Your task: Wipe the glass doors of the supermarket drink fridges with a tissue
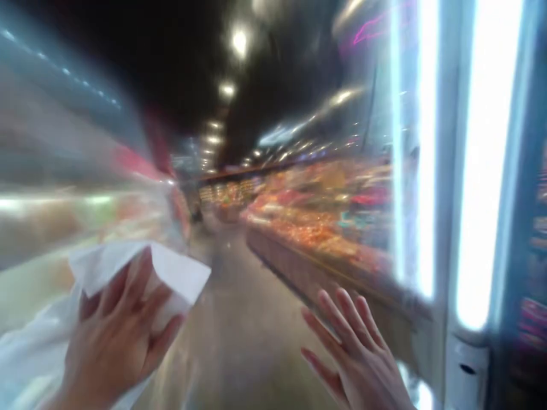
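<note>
In the lower left of the head view, my left hand [117,324] holds a thin white cloth [182,273], which may instead be a paper towel. Its edges fan out past my fingertips, and a pale, blurred part of it trails below my wrist at the left. My right hand [352,347] is raised at the lower right with fingers stretched out and holds nothing. It is nearest to an upright white frame with a bright vertical light tube [489,171]. Whether either hand touches a surface is not clear through the blur.
Shop aisle floor [226,319] runs ahead between two rows. A blurred, lit display case [77,222] lines the left. On the right stands a long counter [294,267] heaped with orange and red goods. Ceiling lamps [240,42] recede into the dark.
</note>
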The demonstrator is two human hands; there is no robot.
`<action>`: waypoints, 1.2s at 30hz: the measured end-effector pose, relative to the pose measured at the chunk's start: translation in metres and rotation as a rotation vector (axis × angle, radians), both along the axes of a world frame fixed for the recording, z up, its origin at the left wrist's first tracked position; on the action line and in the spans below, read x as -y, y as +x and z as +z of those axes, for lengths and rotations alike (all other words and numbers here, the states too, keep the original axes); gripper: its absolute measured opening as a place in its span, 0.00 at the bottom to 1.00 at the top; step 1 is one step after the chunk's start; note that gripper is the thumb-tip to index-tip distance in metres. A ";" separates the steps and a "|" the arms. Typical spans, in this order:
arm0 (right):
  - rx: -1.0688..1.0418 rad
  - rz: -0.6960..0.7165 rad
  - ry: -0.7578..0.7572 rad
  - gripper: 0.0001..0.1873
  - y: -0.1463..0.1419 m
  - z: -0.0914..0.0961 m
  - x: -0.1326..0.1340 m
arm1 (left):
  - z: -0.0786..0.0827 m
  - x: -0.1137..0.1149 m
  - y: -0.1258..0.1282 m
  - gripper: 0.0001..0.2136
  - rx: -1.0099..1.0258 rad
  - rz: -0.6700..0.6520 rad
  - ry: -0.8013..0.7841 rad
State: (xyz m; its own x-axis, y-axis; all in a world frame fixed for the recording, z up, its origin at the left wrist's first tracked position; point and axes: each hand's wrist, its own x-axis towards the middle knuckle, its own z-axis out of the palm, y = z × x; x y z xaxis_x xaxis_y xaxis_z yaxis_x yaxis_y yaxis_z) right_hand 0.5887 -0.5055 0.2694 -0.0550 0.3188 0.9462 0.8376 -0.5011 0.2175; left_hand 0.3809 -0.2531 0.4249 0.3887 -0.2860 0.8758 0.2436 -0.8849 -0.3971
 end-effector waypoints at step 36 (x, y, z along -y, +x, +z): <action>-0.031 0.106 0.074 0.37 0.097 0.117 0.031 | 0.005 0.122 0.184 0.26 -0.224 -0.095 0.297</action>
